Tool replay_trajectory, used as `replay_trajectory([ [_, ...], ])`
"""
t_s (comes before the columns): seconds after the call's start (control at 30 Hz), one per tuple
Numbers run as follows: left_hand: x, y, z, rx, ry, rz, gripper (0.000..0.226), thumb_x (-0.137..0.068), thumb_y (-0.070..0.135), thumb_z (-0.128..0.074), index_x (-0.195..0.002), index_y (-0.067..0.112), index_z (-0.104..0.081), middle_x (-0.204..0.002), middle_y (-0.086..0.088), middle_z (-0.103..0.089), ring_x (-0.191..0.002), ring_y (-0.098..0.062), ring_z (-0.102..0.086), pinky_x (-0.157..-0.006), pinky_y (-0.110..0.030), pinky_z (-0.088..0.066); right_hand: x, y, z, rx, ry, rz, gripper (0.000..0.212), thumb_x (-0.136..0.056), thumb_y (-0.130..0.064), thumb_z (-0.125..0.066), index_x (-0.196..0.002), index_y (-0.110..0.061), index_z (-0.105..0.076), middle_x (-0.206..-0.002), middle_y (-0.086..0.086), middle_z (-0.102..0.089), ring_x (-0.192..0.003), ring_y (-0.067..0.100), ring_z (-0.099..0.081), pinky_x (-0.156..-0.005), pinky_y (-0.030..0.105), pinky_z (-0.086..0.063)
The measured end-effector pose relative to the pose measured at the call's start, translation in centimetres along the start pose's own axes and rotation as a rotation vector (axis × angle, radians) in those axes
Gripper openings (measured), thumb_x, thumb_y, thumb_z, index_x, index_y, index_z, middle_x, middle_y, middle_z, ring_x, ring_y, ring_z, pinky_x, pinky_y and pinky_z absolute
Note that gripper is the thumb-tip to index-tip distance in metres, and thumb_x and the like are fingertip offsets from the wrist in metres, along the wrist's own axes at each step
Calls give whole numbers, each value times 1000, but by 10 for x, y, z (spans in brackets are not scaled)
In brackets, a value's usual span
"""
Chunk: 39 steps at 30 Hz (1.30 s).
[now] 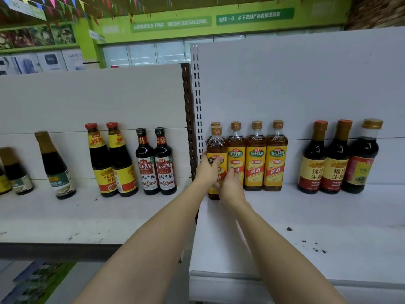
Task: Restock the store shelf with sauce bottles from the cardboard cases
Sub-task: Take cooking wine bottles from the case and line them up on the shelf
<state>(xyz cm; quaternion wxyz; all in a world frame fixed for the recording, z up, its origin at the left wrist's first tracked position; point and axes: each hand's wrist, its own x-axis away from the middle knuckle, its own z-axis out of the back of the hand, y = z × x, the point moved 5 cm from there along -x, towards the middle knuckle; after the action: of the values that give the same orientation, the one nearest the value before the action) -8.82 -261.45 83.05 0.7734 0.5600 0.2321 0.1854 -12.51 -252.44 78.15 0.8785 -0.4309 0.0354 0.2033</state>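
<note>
Cooking wine bottle (216, 150): heavy, slick, breakable; left hand (208, 170) and right hand (230, 185) fingers wrap its labelled body.

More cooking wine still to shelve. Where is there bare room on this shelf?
Bare shelf lies in front of the cooking wine row, and between it and the dark bottles on the right. The left end is crowded: both hands hold the front bottle.
</note>
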Motion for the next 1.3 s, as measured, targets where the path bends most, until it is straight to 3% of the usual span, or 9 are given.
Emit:
replay_trajectory([
  [0.13,2,-4,11,49,1,56,45,-102,34,-56,-143,16,-48,-135,-7,-63,-116,-25,-65,-101,-45,-54,8,-4,7,-53,-15,-20,49,-94,-35,-72,-132,-11,-50,-131,9,-60,-120,29,-59,-102,44,-51],
  [0.23,16,-9,23,29,46,65,56,-104,32,-54,-153,12,-37,-147,-10,-54,-127,-26,-58,-94,-29,-49,18,-6,14,-43,39,-19,45,-95,-30,-71,-130,-10,-51,-131,11,-58,-120,31,-58,-101,43,-51],
  [0.37,37,-17,42,19,87,77,56,-104,35,-53,-152,9,-38,-151,-10,-48,-136,-27,-49,-105,-35,-42,37,-15,20,-45,86,-13,46,-96,-27,-68,-133,-9,-47,-136,14,-53,-123,32,-54,-102,42,-48],
  [0.5,64,-21,67,9,60,67,44,-104,34,-52,-140,9,-53,-136,-6,-59,-120,-22,-55,-92,-32,-42,67,-30,15,-47,51,-6,33,-98,-23,-65,-123,-7,-51,-123,10,-57,-107,26,-56,-88,34,-47],
  [0.63,92,-35,103,41,74,71,21,-103,31,-54,-114,14,-61,-117,-9,-67,-104,-25,-62,-97,-40,-52,111,-61,4,-83,-8,31,21,-99,-23,-65,-109,-12,-50,-100,0,-54,-93,18,-53,-77,29,-41],
  [0.8,141,-57,156,154,149,147,16,-104,25,-53,-100,12,-60,-93,-12,-69,-80,-24,-64,-84,-40,-58,168,-97,-21,-87,-22,68,18,-99,-27,-64,-105,-12,-56,-101,4,-62,-91,19,-59,-75,30,-46],
  [0.97,197,-92,210,120,159,218,20,-104,24,-51,-104,7,-61,-88,-15,-72,-77,-26,-69,-72,-38,-59,231,-124,-54,-117,-57,66,11,-99,-25,-60,-101,-14,-58,-96,1,-64,-88,19,-59,-76,33,-48],
  [1.23,290,-194,277,25,163,338,13,-104,15,-48,-98,5,-54,-67,-11,-58,-53,-21,-53,-44,-23,-42,336,-124,-140,-88,-180,76,10,-100,-19,-56,-93,-13,-58,-87,3,-61,-82,20,-56,-70,31,-39],
  [1.3,313,-226,291,-18,149,395,12,-104,13,-46,-97,5,-52,-66,-11,-57,-52,-21,-52,-46,-24,-40,361,-116,-170,-93,-235,45,10,-99,-19,-56,-92,-12,-60,-88,3,-63,-83,21,-57,-71,32,-41],
])
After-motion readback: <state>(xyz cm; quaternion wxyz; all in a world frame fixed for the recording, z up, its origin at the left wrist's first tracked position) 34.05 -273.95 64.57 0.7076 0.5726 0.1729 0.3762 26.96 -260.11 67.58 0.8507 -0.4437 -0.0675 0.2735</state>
